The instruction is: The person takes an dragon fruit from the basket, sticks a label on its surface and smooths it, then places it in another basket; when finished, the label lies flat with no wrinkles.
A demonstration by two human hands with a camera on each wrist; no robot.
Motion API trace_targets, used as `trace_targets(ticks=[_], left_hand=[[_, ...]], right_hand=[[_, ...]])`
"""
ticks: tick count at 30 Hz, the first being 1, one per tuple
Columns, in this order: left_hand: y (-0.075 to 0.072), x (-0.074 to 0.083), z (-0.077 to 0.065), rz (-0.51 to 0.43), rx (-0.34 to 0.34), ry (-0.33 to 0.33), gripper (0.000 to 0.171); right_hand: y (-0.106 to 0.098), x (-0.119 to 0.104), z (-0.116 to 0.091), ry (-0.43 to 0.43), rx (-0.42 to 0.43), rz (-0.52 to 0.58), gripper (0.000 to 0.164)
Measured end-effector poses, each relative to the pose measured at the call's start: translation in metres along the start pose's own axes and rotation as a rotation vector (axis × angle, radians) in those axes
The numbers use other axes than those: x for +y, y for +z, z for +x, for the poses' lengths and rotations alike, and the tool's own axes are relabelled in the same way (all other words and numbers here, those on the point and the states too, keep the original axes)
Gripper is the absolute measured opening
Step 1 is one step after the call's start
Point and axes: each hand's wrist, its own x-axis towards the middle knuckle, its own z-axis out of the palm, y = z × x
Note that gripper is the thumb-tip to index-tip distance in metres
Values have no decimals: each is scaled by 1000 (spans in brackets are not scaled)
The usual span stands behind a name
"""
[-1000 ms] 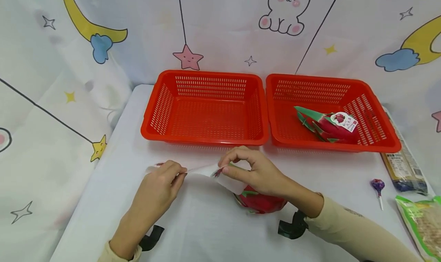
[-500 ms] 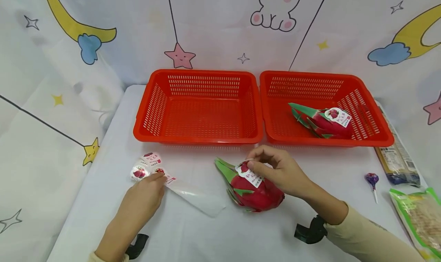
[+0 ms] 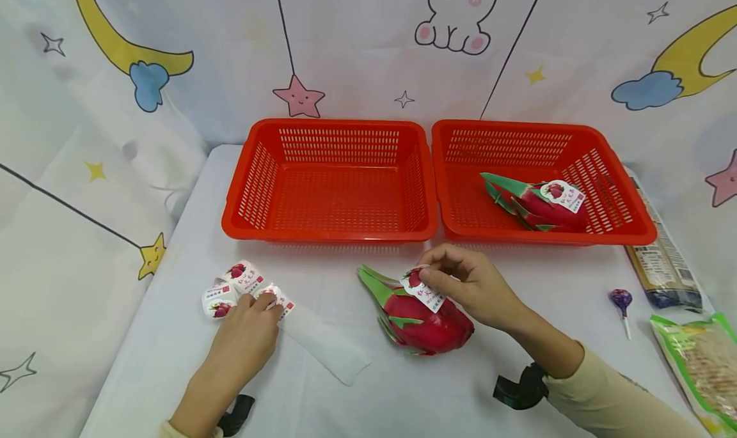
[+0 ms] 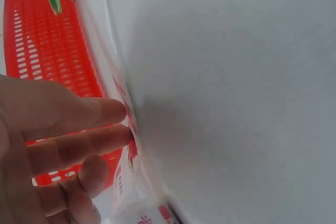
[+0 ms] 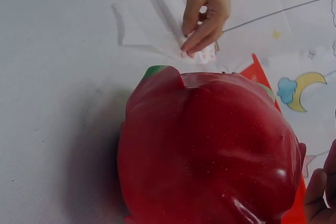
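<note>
A red dragon fruit with green leaf tips lies on the white table in front of the baskets. Over its top, my right hand pinches a white printed sticker between thumb and forefinger; whether it is stuck down cannot be told. In the right wrist view the dragon fruit fills the middle and hides the sticker. To the left, my left hand touches a strip of stickers with its fingertips. The strip's bare backing trails right across the table. Seen from the left wrist, the fingertips meet the strip.
Behind stand two red plastic baskets, a left basket and a right basket. Another stickered dragon fruit lies in the right one. At right are a lollipop, a brown packet and a green-edged bag.
My hands have drawn apart from the strip stretched between them. The strip has come down onto the table at left, and the right hand has brought the sticker over the dragon fruit.
</note>
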Motion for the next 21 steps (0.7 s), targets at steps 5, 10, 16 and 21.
trace_targets(ticks=[5, 10, 16, 21], left_hand=[[-17, 12, 16, -47, 44, 6, 12], [-38, 47, 44, -308, 294, 164, 11], [-51, 103, 71, -579, 318, 359, 20], [-50, 123, 80, -609, 300, 397, 12]], right_hand=[[-2, 0, -2, -3, 5, -4, 15], [-4, -1, -6, -2, -2, 9, 14], [-1, -3, -11, -14, -15, -2, 14], [0, -5, -15, -26, -19, -16, 15]])
